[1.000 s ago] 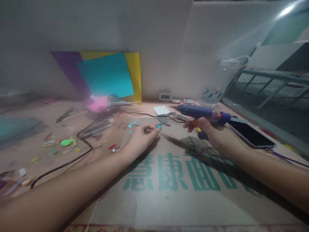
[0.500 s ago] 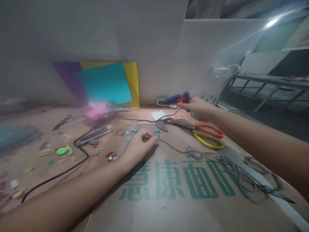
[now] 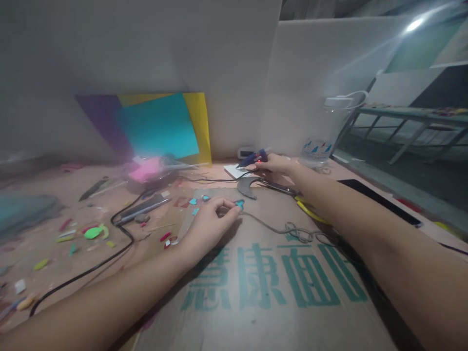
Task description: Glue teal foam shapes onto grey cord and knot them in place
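Note:
My left hand (image 3: 215, 219) rests near the cardboard's middle, thumb and fingers pinching a small teal foam piece (image 3: 240, 204) at the end of a grey cord (image 3: 263, 225). Just left of it lie little teal heart-like pieces (image 3: 192, 201). Toward the back, my right hand (image 3: 275, 165) is closed round a dark blue glue gun (image 3: 252, 159) with a red light lit. Its nozzle points left and down, over a small white paper (image 3: 236, 171); whether they touch I cannot tell. Under my right forearm lie large scissors (image 3: 280, 187), their yellow handle partly hidden.
Foam scraps (image 3: 93, 233) and a black cable (image 3: 127, 239) spread over the left side. Coloured sheets (image 3: 161, 126) lean on the back wall. A clear plastic bottle (image 3: 317, 146) stands at the back right, with a dark flat device (image 3: 380, 201) nearer the right edge.
My right hand has moved the glue gun left and down, its nozzle now over the white paper. The forearm now covers much of the scissors' handles. My left hand stays nearly still.

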{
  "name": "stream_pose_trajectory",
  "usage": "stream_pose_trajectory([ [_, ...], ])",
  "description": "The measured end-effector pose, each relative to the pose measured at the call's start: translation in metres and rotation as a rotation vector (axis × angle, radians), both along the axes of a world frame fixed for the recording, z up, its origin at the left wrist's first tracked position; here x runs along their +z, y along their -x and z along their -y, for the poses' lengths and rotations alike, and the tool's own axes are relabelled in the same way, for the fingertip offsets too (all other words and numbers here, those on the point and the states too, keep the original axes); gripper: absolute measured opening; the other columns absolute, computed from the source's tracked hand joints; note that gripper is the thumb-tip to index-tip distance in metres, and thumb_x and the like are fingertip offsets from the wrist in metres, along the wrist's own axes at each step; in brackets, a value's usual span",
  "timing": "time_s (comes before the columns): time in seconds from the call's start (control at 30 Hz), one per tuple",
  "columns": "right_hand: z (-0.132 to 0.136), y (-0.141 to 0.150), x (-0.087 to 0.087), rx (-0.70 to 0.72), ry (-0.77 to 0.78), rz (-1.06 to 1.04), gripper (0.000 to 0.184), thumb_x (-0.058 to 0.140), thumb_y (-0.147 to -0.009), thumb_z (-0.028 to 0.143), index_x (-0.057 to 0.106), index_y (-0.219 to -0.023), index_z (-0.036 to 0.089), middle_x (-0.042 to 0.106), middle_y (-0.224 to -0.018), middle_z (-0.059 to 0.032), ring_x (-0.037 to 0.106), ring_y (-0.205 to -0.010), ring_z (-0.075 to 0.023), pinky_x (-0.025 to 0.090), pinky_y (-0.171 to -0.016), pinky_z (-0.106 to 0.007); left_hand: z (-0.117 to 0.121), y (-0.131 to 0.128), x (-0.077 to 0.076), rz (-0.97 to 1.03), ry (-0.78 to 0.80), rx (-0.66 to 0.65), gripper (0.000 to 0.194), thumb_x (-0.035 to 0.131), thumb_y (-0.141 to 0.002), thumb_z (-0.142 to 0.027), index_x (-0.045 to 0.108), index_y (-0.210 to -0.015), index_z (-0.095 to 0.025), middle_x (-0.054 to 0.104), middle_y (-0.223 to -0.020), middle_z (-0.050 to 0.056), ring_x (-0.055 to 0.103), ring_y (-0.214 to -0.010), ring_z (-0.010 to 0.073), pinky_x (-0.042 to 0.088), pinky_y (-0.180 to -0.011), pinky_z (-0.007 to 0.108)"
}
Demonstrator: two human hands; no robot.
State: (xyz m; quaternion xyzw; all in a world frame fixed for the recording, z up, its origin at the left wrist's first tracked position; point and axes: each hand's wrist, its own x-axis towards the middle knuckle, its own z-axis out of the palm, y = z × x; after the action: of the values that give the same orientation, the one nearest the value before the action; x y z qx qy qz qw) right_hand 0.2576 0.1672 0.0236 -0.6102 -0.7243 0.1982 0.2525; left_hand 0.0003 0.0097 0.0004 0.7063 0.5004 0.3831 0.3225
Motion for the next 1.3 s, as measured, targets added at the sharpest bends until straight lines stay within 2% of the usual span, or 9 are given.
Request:
stream_pose_trajectory([
  [0.23,0.009,-0.020,0.010,-0.048,-0.017,0.249,0.038,0.064,-0.087,0.042,0.072,-0.108,0.011,0.074,-0.104,-0.0155,0.066,-0.092,-0.0257,0.046,-0.082,-0.032,0.000,0.000,-0.001,-0.003,0.009,-0.013,0.020,0.062,-0.082,-0.040,0.065,-0.076,-0.021,0.074,-0.091,0.005,0.067,-0.091,0.0240,0.049,-0.082,0.035],
  [0.3,0.028,-0.025,0.017,-0.104,-0.044,0.321,0.042,0.067,-0.083,0.043,0.072,-0.111,0.012,0.073,-0.106,-0.0175,0.066,-0.095,-0.0300,0.045,-0.080,-0.034,-0.001,0.001,-0.002,0.000,0.002,-0.022,0.021,0.062,-0.082,-0.040,0.065,-0.076,-0.020,0.074,-0.096,0.005,0.066,-0.096,0.0244,0.047,-0.085,0.036],
  [0.4,0.071,-0.019,0.030,-0.129,-0.081,0.370,0.035,0.069,-0.079,0.040,0.074,-0.105,0.018,0.075,-0.100,-0.0127,0.066,-0.094,-0.0285,0.044,-0.076,-0.031,-0.001,0.001,-0.002,0.008,-0.015,-0.039,0.020,0.061,-0.083,-0.039,0.065,-0.077,-0.020,0.074,-0.099,0.006,0.065,-0.099,0.0244,0.047,-0.088,0.036],
  [0.5,0.117,0.005,0.036,-0.063,-0.110,0.143,0.032,0.058,-0.086,0.047,0.074,-0.082,0.020,0.074,-0.083,-0.0058,0.065,-0.083,-0.0226,0.045,-0.072,-0.029,0.000,0.000,-0.003,0.018,-0.034,-0.038,0.018,0.061,-0.082,-0.037,0.066,-0.078,-0.021,0.073,-0.097,0.007,0.065,-0.097,0.0247,0.047,-0.090,0.038],
  [0.6,0.147,0.034,0.023,0.101,-0.025,-0.212,0.023,0.064,-0.081,0.040,0.073,-0.081,0.018,0.073,-0.082,-0.0040,0.066,-0.081,-0.0192,0.049,-0.077,-0.030,0.000,0.000,-0.004,0.036,-0.049,-0.030,0.017,0.063,-0.082,-0.038,0.066,-0.078,-0.022,0.073,-0.101,0.007,0.064,-0.103,0.0262,0.045,-0.096,0.041],
  [0.67,0.156,0.048,0.005,0.127,0.068,-0.375,0.021,0.069,-0.078,0.036,0.074,-0.087,0.018,0.072,-0.081,-0.0041,0.065,-0.077,-0.0181,0.051,-0.073,-0.030,-0.001,0.001,-0.004,0.030,-0.056,-0.033,0.018,0.064,-0.082,-0.039,0.066,-0.078,-0.022,0.072,-0.104,0.008,0.064,-0.105,0.0268,0.044,-0.098,0.042],
  [0.83,0.158,0.060,-0.031,0.110,0.171,-0.715,0.034,0.073,-0.079,0.046,0.074,-0.097,0.018,0.071,-0.080,-0.0049,0.065,-0.076,-0.0171,0.054,-0.070,-0.030,0.000,0.002,-0.003,0.022,-0.040,-0.043,0.018,0.064,-0.082,-0.038,0.064,-0.074,-0.021,0.072,-0.103,0.007,0.064,-0.103,0.0257,0.045,-0.097,0.042],
  [1.0,0.161,0.061,-0.035,0.132,0.189,-0.788,0.034,0.078,-0.074,0.046,0.074,-0.091,0.017,0.072,-0.081,-0.0045,0.065,-0.077,-0.0168,0.054,-0.073,-0.031,0.003,0.000,0.001,-0.020,-0.079,-0.077,0.018,0.064,-0.082,-0.037,0.064,-0.073,-0.022,0.072,-0.100,0.006,0.063,-0.104,0.0254,0.045,-0.095,0.040],
  [1.3,0.164,0.064,-0.031,0.140,0.200,-0.792,0.030,0.077,-0.074,0.046,0.068,-0.084,0.018,0.066,-0.072,-0.0004,0.061,-0.069,-0.0140,0.050,-0.066,-0.028,0.003,0.001,0.001,-0.020,-0.125,-0.158,0.018,0.064,-0.084,-0.034,0.064,-0.072,-0.021,0.072,-0.097,0.005,0.063,-0.101,0.0238,0.044,-0.094,0.038],
])
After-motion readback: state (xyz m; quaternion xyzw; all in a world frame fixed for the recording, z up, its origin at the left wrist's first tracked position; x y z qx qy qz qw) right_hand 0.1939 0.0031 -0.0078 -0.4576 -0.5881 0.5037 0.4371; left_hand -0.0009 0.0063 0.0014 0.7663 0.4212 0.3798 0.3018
